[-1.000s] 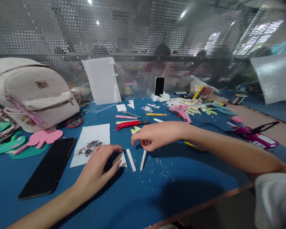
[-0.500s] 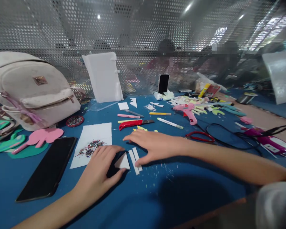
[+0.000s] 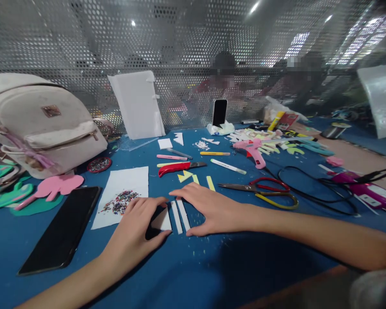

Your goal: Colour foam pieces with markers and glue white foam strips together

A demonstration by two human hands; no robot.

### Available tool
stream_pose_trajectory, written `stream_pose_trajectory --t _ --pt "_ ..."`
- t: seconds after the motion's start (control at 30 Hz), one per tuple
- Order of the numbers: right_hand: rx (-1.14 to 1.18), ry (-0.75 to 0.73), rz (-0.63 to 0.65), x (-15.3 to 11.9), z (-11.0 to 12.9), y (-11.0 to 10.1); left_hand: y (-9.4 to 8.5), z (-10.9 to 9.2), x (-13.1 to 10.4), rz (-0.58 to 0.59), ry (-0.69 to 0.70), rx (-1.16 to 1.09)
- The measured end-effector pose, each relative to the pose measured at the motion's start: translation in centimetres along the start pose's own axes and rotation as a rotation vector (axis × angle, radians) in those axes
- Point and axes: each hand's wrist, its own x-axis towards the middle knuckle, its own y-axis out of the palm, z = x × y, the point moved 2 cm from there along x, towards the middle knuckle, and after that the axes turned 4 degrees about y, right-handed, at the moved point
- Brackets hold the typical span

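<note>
My left hand curves over a small flat white piece, thumb and fingertips at its near and far edges; its left part is hidden under the palm. Two narrow white strips lie side by side just right of that piece, apart from each other. The right-hand strip is between the fingertips and thumb of my right hand, which touch its far and near ends. Beyond the hands are yellow scraps and a red-handled cutter. Scissors with red and yellow handles lie beside my right wrist.
White paper with colourful bits and a black phone lie to the left, before a backpack. Markers and a pink glue gun lie further back. A cord runs along the right.
My right hand has shifted so its fingertips and thumb meet the right strip's ends. The strips are now more parallel and spaced apart. The scissors and more yellow scraps have come into view.
</note>
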Motion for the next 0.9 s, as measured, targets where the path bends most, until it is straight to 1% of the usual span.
stream_pose_trajectory --t 0.23,0.3,0.37,0.47,0.53,0.6,0.7,0.8,0.9 --pt "-0.009 -0.005 -0.036 -0.2 -0.4 0.5 0.1 0.0 0.2 0.003 -0.013 0.007" --pt "-0.024 -0.025 -0.065 -0.2 -0.5 -0.3 0.1 0.0 0.3 0.005 -0.015 0.008" --pt "-0.069 -0.033 -0.115 -0.2 -0.9 -1.8 0.1 0.0 0.2 0.006 -0.018 0.007" --pt "-0.188 0.036 -0.167 -0.3 -2.3 -4.3 0.0 0.0 0.2 0.001 -0.012 -0.003" --pt "-0.216 0.123 -0.118 -0.4 -3.7 -5.1 -0.1 -0.1 0.2 -0.006 -0.004 -0.012" --pt "-0.201 0.182 -0.073 -0.4 -4.9 -5.0 -0.2 -0.3 0.2 -0.015 0.006 -0.02" --pt "-0.185 0.215 -0.077 -0.1 -5.8 -4.3 -0.4 -0.6 0.2 -0.03 0.022 -0.03" --pt "-0.243 0.219 -0.11 -0.2 -5.2 -4.1 -0.5 -0.9 0.3 -0.043 0.03 -0.039" --pt "-0.385 0.16 -0.096 -1.0 -3.0 -4.6 -0.5 -1.1 0.5 -0.05 0.036 -0.054"
